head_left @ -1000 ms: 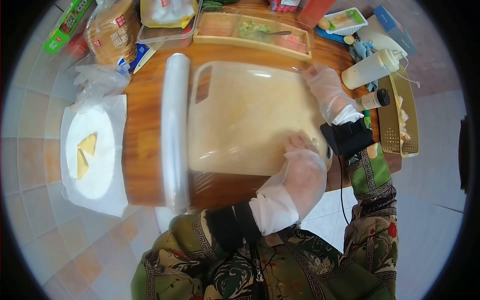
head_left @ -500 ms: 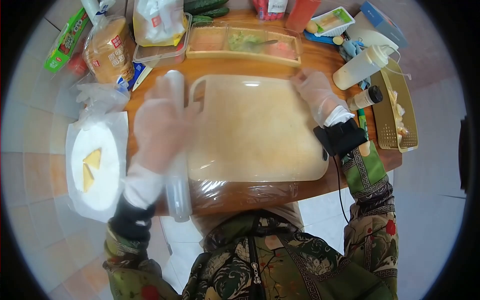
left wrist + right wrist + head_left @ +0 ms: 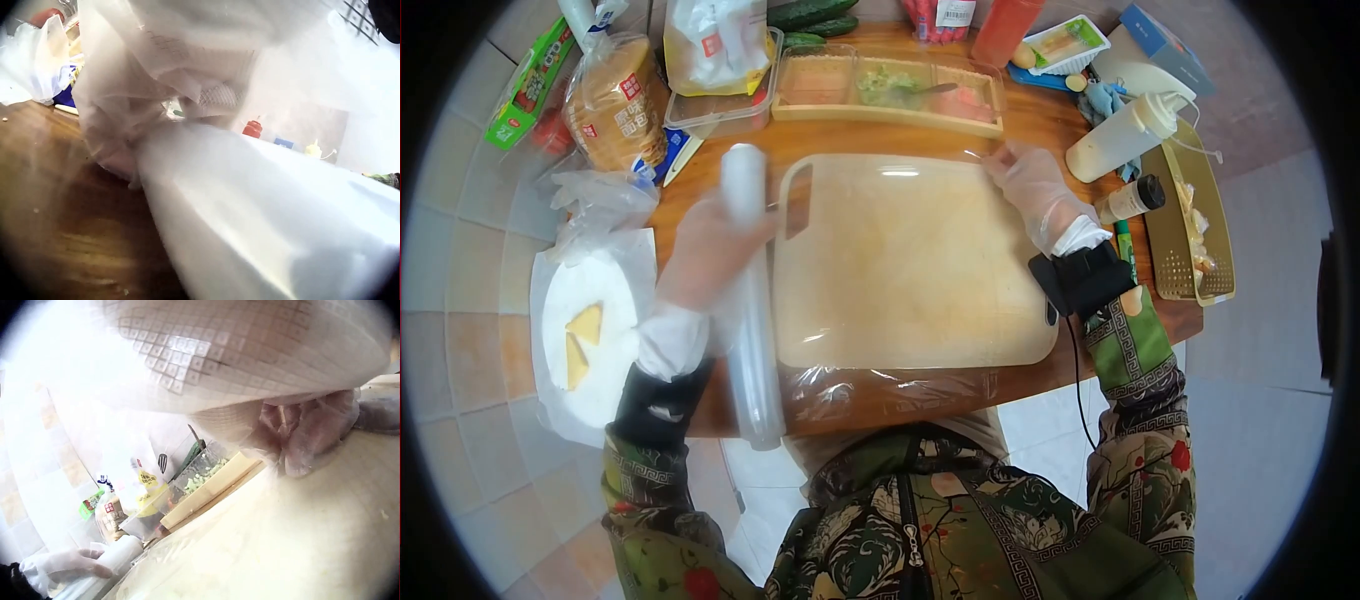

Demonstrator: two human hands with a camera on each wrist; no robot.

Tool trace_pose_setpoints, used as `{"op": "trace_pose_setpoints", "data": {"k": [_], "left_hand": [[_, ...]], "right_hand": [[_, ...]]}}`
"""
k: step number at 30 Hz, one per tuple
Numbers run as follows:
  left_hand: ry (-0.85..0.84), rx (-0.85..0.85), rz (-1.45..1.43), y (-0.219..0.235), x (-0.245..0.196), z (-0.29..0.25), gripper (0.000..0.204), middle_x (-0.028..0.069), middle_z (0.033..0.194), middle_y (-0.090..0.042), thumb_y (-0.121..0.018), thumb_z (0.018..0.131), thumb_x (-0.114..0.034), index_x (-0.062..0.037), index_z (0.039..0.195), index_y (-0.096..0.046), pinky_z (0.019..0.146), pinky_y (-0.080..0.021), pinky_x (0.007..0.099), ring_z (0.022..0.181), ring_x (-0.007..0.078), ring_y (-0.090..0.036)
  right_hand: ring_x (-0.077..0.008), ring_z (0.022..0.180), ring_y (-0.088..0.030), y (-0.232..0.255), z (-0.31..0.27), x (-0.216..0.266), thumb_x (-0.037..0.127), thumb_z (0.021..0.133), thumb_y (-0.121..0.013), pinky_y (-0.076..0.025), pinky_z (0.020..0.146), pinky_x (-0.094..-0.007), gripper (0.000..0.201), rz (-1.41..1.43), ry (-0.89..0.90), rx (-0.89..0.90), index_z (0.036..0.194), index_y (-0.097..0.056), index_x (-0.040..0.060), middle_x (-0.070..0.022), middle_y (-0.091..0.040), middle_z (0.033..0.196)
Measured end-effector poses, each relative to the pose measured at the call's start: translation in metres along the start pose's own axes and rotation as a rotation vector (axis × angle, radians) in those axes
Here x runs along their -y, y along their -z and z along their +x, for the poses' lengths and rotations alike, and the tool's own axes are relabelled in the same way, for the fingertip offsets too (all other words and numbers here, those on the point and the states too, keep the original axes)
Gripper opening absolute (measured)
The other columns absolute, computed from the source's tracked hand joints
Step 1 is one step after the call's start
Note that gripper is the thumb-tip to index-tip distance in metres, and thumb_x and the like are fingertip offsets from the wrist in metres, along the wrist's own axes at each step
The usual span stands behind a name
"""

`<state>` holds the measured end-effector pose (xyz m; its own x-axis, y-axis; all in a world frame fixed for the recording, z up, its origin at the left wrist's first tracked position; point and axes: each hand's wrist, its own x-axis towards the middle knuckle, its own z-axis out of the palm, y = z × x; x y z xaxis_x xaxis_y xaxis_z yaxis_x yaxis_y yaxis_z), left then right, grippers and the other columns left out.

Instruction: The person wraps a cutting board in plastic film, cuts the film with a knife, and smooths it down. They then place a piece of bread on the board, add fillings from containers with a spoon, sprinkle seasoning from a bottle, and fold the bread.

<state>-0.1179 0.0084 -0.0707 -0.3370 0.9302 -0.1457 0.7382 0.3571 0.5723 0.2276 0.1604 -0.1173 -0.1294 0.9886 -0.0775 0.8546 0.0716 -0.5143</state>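
My left hand (image 3: 708,250), in a clear plastic glove and blurred, grips the upper part of a cling film roll (image 3: 752,330). The roll lies lengthwise along the left side of a pale cutting board (image 3: 910,270), and looms large below the fingers in the left wrist view. Clear cling film (image 3: 880,392) spreads from the roll over the board, wrinkled past its near edge. At the board's far right corner is my gloved right hand (image 3: 1040,195). Its fingers (image 3: 306,440) are curled down at the board's edge, holding the film there.
White paper (image 3: 600,390) with two yellow triangular pieces (image 3: 585,325) lies left. Bagged bread (image 3: 615,110) and a divided food tray (image 3: 890,118) stand behind. A squeeze bottle (image 3: 1115,140), a spice jar (image 3: 1130,198) and a tan basket (image 3: 1200,280) stand right.
My left hand has left the board's near right corner, crossed to the left and taken hold of the cling film roll. My right hand stays at the far right corner.
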Motion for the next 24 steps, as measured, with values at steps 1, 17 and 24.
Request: {"op": "trace_pose_setpoints", "data": {"k": [1, 17, 24], "left_hand": [[0.0, 0.004, 0.001, 0.0, 0.0, 0.0, 0.067, 0.0267, 0.103, -0.07, -0.077, 0.078, -0.046, 0.0069, 0.116, -0.062, 0.083, -0.054, 0.0428, 0.094, 0.0361, -0.071], [-0.019, -0.04, 0.039, -0.004, -0.008, 0.03, 0.061, 0.0275, 0.103, -0.069, -0.077, 0.076, -0.044, 0.0066, 0.107, -0.064, 0.083, -0.054, 0.0441, 0.097, 0.0384, -0.07], [0.013, -0.008, 0.005, -0.001, -0.001, 0.032, 0.063, 0.0222, 0.105, -0.07, -0.075, 0.08, -0.048, 0.0037, 0.114, -0.062, 0.083, -0.052, 0.0413, 0.094, 0.0337, -0.07]], "right_hand": [[-0.0339, 0.082, -0.069, 0.0, 0.0, -0.001, 0.032, 0.088, -0.069, -0.053, 0.077, -0.042, 0.024, 0.025, 0.003, 0.002, 0.088, -0.07, 0.0073, -0.0167, -0.071, 0.081], [-0.0327, 0.08, -0.068, 0.0, 0.017, 0.003, 0.031, 0.09, -0.069, -0.053, 0.075, -0.0401, 0.025, 0.086, -0.019, -0.068, 0.089, -0.069, 0.0058, -0.0165, -0.071, 0.081], [-0.0272, 0.072, -0.066, 0.002, 0.017, 0.004, 0.027, 0.089, -0.069, -0.052, 0.069, -0.0375, 0.022, 0.101, -0.005, -0.088, 0.089, -0.068, 0.0054, -0.014, -0.068, 0.076]]}}
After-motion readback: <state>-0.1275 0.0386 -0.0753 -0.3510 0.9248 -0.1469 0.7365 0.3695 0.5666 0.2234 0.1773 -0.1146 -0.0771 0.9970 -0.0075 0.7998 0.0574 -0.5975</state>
